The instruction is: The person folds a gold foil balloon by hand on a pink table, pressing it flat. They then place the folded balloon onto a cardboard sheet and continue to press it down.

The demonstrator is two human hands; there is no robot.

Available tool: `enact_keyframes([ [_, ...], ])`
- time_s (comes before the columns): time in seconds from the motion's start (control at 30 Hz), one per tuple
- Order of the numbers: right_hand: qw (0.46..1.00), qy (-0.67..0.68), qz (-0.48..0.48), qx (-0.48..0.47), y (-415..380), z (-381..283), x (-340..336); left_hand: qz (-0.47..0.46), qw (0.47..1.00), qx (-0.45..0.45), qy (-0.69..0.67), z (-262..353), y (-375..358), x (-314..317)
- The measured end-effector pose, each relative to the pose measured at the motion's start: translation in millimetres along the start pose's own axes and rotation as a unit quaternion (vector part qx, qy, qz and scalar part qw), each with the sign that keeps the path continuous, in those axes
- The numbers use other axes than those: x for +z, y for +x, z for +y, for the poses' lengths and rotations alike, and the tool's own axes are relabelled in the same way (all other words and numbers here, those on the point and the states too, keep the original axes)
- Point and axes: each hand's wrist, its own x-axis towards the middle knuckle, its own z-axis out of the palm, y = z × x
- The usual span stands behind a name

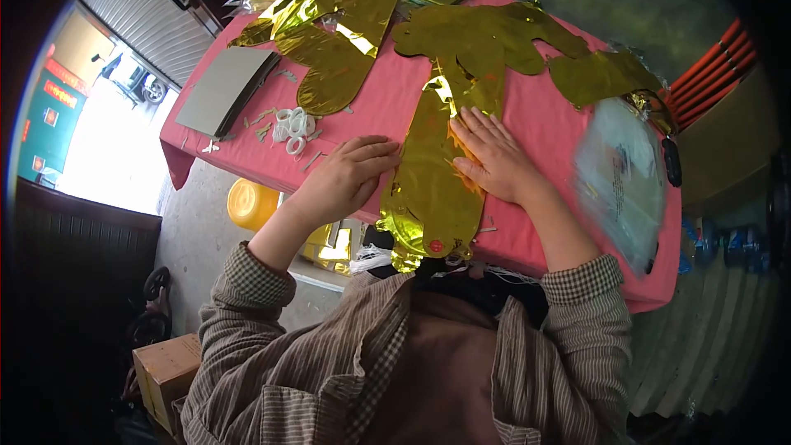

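A flat gold foil balloon [437, 185] lies lengthwise in front of me, its near end hanging over the table edge, with a small red mark near that end. My right hand [498, 158] rests flat on its right side, fingers stretched out, over an orange printed patch. At the balloon's left edge is my left hand [350, 169], its fingers bent and pressed together; whatever they may hold is hidden. Left of this hand sit rolls of white ribbon [292, 128] and small pale strips [262, 132].
More gold foil balloons [338, 74] spread over the pink tablecloth [371, 107]. A grey flat box [222, 91] lies at the left, clear plastic bags [622, 185] at the right. Below the table's left side stands a yellow tub [251, 203]; a cardboard box [169, 367] is at lower left.
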Motion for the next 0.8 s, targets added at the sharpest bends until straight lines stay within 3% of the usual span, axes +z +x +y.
enact_keyframes([
  [0.23,1.000,0.002,-0.002,-0.003,-0.8,-1.2,-1.5,0.042,0.999,-0.013,-0.006,6.4,-25.7,-2.3],
  [0.3,1.000,-0.001,-0.001,-0.004,-0.7,-0.9,-1.8,0.040,0.996,0.068,0.049,13.3,-35.7,0.0],
  [0.4,1.000,0.000,-0.001,-0.003,-0.7,-1.4,-2.6,0.087,0.989,0.042,0.110,23.3,-39.7,12.7],
  [0.47,1.000,-0.001,-0.004,-0.003,-0.4,-2.9,-3.9,0.094,0.992,0.018,0.083,25.2,-39.2,15.3],
  [0.53,1.000,-0.004,-0.006,-0.004,0.5,-3.3,-4.3,0.115,0.992,-0.026,-0.047,28.5,-35.8,18.1],
  [0.63,1.000,-0.003,-0.003,0.000,-0.1,-3.5,-3.9,0.148,0.983,-0.067,-0.081,29.4,-24.0,13.8],
  [0.8,1.000,-0.011,0.003,-0.005,-0.2,-1.1,-1.4,0.118,0.993,-0.024,-0.017,5.3,5.1,10.2],
])
